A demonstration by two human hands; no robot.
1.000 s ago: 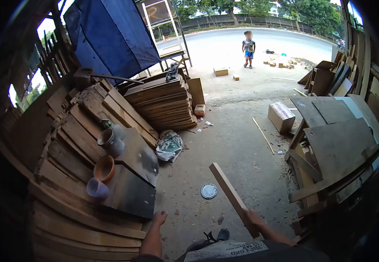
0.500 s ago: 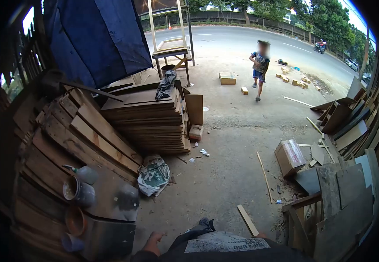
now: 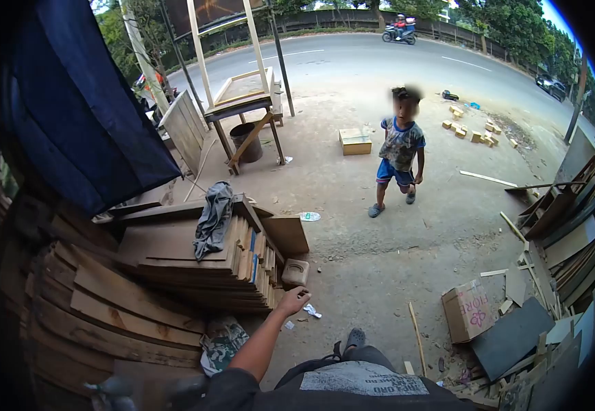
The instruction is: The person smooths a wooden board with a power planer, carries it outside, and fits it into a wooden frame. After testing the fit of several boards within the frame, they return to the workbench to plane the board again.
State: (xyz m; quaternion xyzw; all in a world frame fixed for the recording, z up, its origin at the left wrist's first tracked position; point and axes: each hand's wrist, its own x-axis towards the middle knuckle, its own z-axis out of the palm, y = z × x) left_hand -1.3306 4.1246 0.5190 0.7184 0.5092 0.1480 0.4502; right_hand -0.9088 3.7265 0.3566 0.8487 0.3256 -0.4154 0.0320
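Observation:
My left hand [image 3: 293, 301] is stretched forward beside the stack of wooden boards [image 3: 243, 257], its fingers loosely bent and apart, with nothing visible in them. Just beyond it, a small pale block-like object [image 3: 295, 272] sits on the ground at the foot of the stack. A grey cloth [image 3: 214, 220] hangs over the top boards. My right hand is out of view. Below my left forearm lies a white and green plastic bag [image 3: 223, 342].
A child [image 3: 400, 147] stands ahead on the concrete. Behind are a wooden box [image 3: 355, 142] and scattered small blocks [image 3: 476, 137]. At right are a cardboard box [image 3: 467, 312], leaning boards [image 3: 572, 212] and a thin stick [image 3: 417, 339]. A motorbike [image 3: 399, 33] is on the road.
The view has moved forward, so the board stack and child appear nearer. My left hand has risen and reached forward. The motorbike has moved left, and the box by the child's feet is no longer visible.

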